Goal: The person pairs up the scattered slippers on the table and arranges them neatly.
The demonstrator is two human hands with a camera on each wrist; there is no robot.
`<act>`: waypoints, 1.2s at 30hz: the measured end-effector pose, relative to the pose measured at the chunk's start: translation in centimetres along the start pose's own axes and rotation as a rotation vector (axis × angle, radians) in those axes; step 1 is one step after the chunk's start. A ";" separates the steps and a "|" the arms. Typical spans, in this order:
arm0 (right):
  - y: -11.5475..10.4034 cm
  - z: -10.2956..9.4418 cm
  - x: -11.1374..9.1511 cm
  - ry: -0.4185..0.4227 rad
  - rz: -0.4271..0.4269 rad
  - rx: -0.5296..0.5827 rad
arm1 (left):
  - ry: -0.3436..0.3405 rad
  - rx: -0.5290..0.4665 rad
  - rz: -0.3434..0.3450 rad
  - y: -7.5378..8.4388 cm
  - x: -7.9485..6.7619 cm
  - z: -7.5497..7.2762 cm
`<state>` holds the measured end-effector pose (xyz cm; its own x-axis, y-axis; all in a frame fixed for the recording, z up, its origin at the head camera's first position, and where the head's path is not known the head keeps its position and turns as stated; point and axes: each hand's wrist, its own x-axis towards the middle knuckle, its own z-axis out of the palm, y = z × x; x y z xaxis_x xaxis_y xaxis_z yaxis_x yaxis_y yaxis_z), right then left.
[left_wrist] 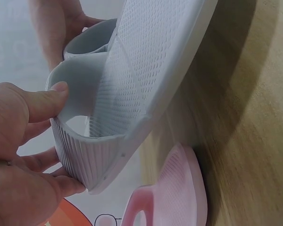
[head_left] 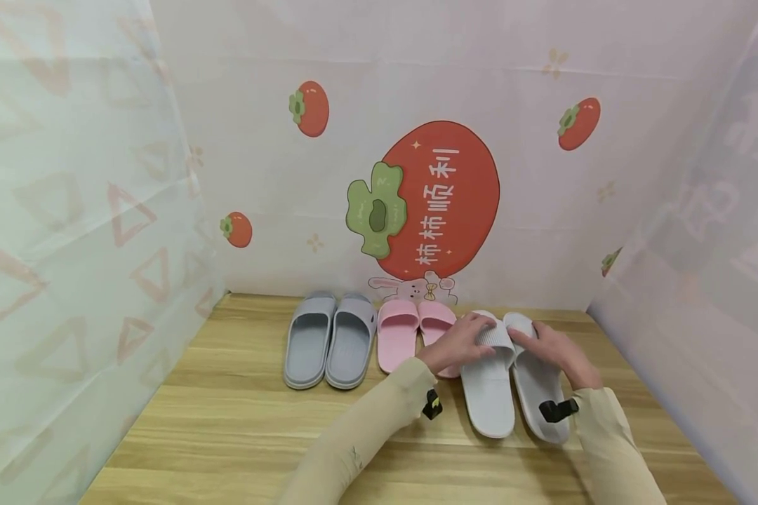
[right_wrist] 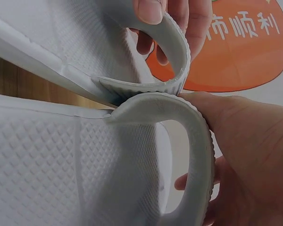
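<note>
A pair of pale grey-white slippers with ribbed straps is at the right of the table in the head view. My left hand (head_left: pixel 457 344) holds the strap of the left white slipper (head_left: pixel 489 407), its thumb (left_wrist: pixel 49 101) at the strap's opening and fingers over the ribbed outside. The strap of the right white slipper (head_left: pixel 537 389) is in the grip of my right hand (head_left: pixel 559 351). In the right wrist view the two straps touch side by side. Whether the soles rest fully on the table cannot be told.
Left of the white pair stand pink slippers (head_left: pixel 396 340), the right one partly hidden by my left arm. Grey slippers (head_left: pixel 306 347) stand farther left. All are on a wood-grain table (head_left: pixel 227 421) against a printed back wall (head_left: pixel 259 161), with cloth walls at both sides.
</note>
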<state>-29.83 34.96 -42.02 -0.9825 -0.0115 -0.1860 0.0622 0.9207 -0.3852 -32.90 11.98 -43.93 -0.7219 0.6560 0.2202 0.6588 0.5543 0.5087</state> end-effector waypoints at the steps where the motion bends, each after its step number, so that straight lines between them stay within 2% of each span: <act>1: 0.1 0.0 0.1 0.002 0.002 -0.002 | 0.001 0.003 0.001 0.0 0.1 0.0; 14: 0.4 -0.4 0.9 0.014 0.012 -0.008 | 0.007 -0.021 -0.009 -0.3 1.4 0.2; 21: 0.5 -0.2 1.2 0.073 -0.051 -0.010 | 0.019 0.030 -0.015 -0.3 2.0 0.3; 36: 0.5 -0.3 2.2 0.118 -0.071 0.003 | 0.038 0.035 -0.035 -0.8 3.1 0.8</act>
<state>-32.02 35.55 -42.39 -0.9982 -0.0310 -0.0509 -0.0083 0.9179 -0.3967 -35.47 13.97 -44.29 -0.7518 0.6164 0.2341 0.6393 0.5944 0.4878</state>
